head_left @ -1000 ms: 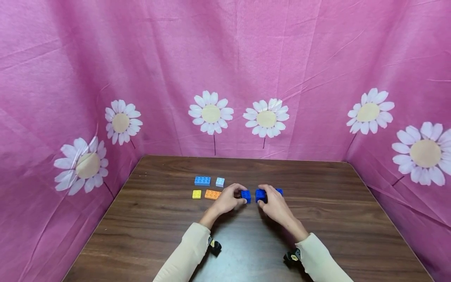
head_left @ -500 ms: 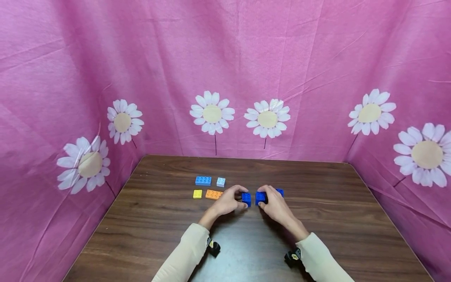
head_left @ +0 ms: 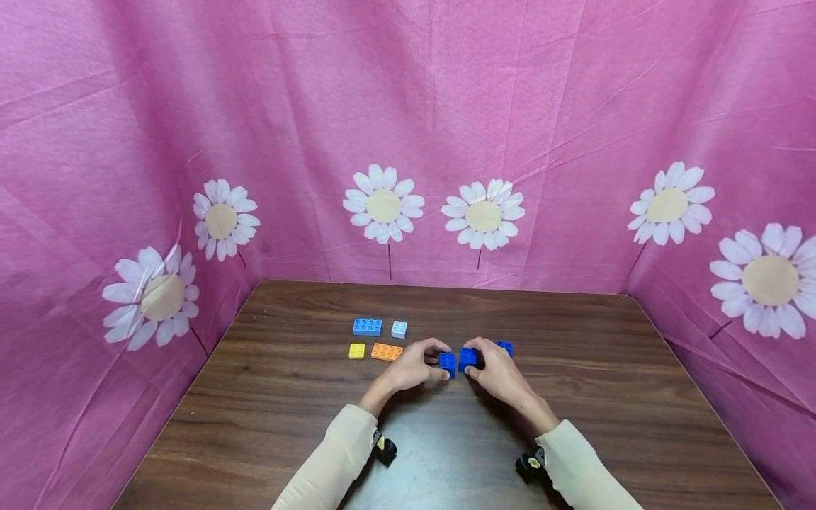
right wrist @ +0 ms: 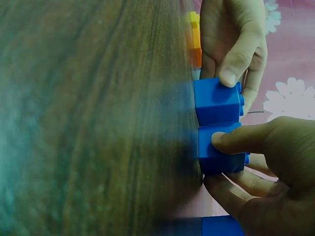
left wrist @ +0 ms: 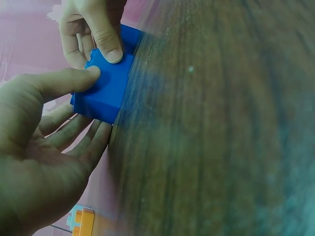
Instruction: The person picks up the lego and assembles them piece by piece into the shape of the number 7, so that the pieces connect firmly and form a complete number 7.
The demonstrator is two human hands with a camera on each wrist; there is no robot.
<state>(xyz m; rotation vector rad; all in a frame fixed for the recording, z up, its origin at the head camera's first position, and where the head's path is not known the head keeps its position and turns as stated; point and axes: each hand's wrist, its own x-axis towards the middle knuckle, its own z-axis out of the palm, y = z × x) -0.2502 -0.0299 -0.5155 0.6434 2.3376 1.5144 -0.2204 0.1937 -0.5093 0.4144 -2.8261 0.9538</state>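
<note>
My left hand (head_left: pixel 411 367) pinches a dark blue toy building brick (head_left: pixel 447 363) between thumb and fingers. To its right, my right hand (head_left: pixel 500 374) grips a second dark blue brick (head_left: pixel 467 358) the same way. From the head view a narrow gap shows between the two. In the right wrist view, the left-hand brick (right wrist: pixel 216 101) and the right-hand brick (right wrist: pixel 221 152) stand side by side on the table, studs facing up; whether they touch there I cannot tell. Just behind the right hand lies another dark blue brick (head_left: pixel 505 348), partly hidden.
Left of the hands, on the brown wooden table (head_left: pixel 287 397), lie a yellow brick (head_left: pixel 357 350), an orange brick (head_left: pixel 386 351), a lighter blue brick (head_left: pixel 367 326) and a pale blue brick (head_left: pixel 399 329). A pink flowered curtain (head_left: pixel 433 106) surrounds the table's back and sides.
Both held bricks have slid slightly nearer the body. The right one has shifted left, so the gap between them is narrower, and more of the brick behind the right hand shows.
</note>
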